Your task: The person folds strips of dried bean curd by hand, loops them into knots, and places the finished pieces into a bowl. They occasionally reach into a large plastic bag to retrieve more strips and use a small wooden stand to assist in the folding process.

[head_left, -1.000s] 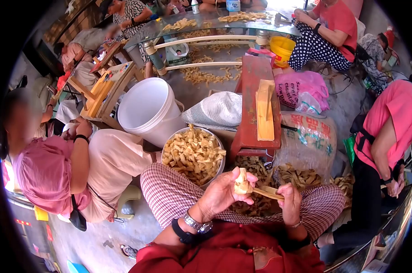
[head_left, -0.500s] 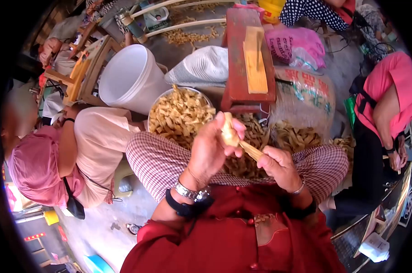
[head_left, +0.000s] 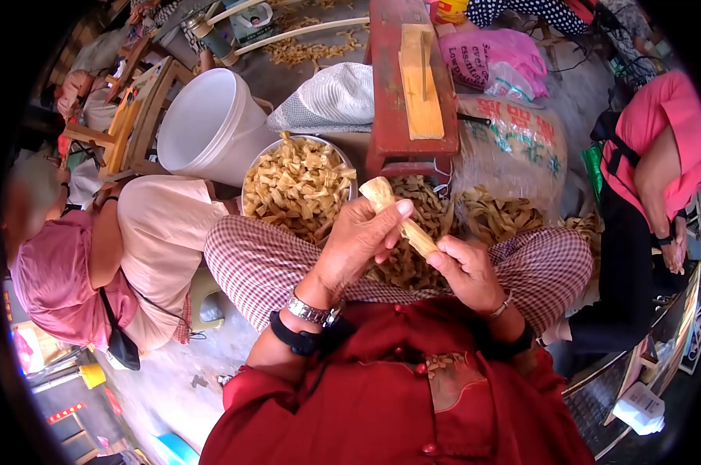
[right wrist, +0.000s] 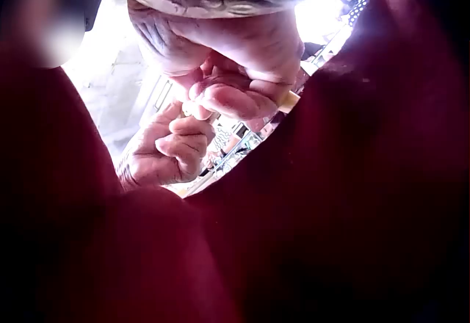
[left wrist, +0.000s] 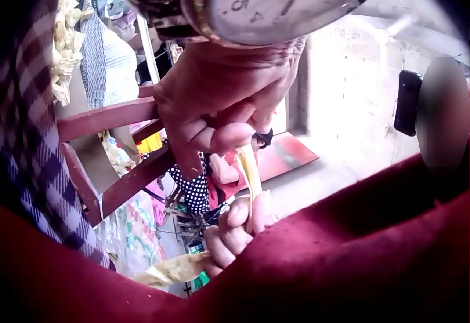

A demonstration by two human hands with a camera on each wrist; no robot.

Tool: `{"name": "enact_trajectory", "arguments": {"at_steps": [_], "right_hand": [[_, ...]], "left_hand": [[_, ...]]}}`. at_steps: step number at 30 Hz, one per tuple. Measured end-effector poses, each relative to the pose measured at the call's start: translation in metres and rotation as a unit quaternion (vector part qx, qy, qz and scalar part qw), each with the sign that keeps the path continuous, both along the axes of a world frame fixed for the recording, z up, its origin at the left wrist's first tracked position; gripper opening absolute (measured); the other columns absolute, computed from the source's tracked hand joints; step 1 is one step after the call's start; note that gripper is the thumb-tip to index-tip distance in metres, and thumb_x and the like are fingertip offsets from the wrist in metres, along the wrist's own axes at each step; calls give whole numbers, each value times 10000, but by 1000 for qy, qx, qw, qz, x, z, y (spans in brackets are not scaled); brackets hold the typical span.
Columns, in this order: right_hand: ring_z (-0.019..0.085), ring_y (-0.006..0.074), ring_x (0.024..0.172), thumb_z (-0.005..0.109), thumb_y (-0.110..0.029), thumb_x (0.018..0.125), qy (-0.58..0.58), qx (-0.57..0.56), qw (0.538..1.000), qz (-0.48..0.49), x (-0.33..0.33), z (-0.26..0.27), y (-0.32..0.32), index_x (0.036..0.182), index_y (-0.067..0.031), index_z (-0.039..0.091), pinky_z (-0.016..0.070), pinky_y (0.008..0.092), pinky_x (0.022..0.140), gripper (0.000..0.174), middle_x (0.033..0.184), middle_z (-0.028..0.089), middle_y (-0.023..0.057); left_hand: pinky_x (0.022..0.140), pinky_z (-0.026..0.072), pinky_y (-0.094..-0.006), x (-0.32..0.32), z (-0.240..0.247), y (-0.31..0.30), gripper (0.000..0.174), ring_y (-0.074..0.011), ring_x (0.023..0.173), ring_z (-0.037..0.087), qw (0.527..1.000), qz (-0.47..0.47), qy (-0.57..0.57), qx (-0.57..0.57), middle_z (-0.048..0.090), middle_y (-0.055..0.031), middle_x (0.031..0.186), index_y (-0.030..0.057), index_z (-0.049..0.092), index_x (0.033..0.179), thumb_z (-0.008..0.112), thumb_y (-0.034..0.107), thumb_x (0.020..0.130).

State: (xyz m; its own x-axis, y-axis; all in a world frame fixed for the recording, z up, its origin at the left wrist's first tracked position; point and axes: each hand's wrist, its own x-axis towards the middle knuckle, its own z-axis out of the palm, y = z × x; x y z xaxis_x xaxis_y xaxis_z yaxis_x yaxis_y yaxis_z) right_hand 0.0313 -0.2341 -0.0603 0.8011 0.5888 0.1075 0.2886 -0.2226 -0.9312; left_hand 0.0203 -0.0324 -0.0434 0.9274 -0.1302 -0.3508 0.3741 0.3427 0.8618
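Observation:
In the head view a pale yellow folded strip (head_left: 418,235) runs slantwise between my two hands above my lap. My left hand (head_left: 358,236) pinches its thicker upper part between thumb and fingers, and the knobby end sticks out past the thumb. My right hand (head_left: 470,275) grips the lower end with curled fingers and thumb. The left wrist view shows the strip (left wrist: 250,172) stretched between the left hand (left wrist: 228,103) and the other hand's fingertips. Seen from the right wrist, the right hand (right wrist: 228,73) has its fingers curled near the left hand (right wrist: 167,150); the strip is mostly hidden there.
Beyond my lap stand a bowl of knotted pieces (head_left: 300,182), a white bucket (head_left: 203,124) and a red bench (head_left: 389,77) with a wooden block (head_left: 421,93). Loose strips (head_left: 501,217) lie by a plastic sack (head_left: 513,147). People sit at left and right.
My left hand has turned so its thumb lies over the strip, and the knobby end now points away from me. The head view has tilted down, bringing my lap and hands higher in it.

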Motion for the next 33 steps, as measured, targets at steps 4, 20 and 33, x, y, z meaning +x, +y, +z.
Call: {"name": "enact_trajectory", "arguments": {"at_steps": [4, 20, 33], "right_hand": [[465, 123, 546, 537, -213, 924, 129, -20, 991, -13, -1, 2, -1, 842, 16, 529, 394, 280, 524, 243, 624, 477, 60], [384, 43, 475, 532, -183, 917, 245, 123, 946, -171, 4, -20, -56, 784, -61, 552, 305, 191, 432, 182, 591, 466, -38], [399, 25, 496, 575, -153, 907, 207, 195, 945, -162, 48, 16, -35, 915, -50, 502, 329, 163, 413, 127, 645, 443, -38]], "left_hand": [[412, 315, -179, -2, 6, 0, 198, -27, 486, 378, 1000, 7, -1, -26, 457, 37, 598, 5, 582, 971, 605, 183, 887], [392, 313, -168, 0, -1, 100, 122, -12, 480, 367, 934, 312, -99, -144, 452, 63, 620, 58, 535, 918, 587, 167, 897], [419, 309, -184, 42, 29, 33, 341, -40, 467, 316, 978, 90, -70, -175, 486, -14, 667, -3, 547, 971, 463, 328, 957]]}}
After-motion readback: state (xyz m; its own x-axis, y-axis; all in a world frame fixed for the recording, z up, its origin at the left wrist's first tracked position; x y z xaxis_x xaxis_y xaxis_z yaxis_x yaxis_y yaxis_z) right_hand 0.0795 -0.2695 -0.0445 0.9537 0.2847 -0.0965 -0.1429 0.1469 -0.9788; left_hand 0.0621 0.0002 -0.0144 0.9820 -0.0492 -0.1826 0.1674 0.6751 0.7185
